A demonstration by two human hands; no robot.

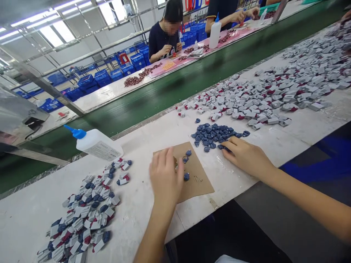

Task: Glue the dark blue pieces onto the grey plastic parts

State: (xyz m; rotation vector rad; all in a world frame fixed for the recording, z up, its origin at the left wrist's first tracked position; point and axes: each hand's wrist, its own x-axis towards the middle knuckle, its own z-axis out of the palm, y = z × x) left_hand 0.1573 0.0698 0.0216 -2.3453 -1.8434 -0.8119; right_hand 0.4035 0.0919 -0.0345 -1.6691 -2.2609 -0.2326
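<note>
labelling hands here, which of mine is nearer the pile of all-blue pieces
Right. Your right hand is at the near edge of the blue pile; your left hand is over the cardboard, apart from the pile.

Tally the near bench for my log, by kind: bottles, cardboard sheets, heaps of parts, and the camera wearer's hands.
Bottles: 1, white bottle
Cardboard sheets: 1, brown sheet
Heaps: 3, dark blue heap, mixed heap at left, grey-and-red heap at right
Hands: 2, left hand and right hand
Total: 7
</note>
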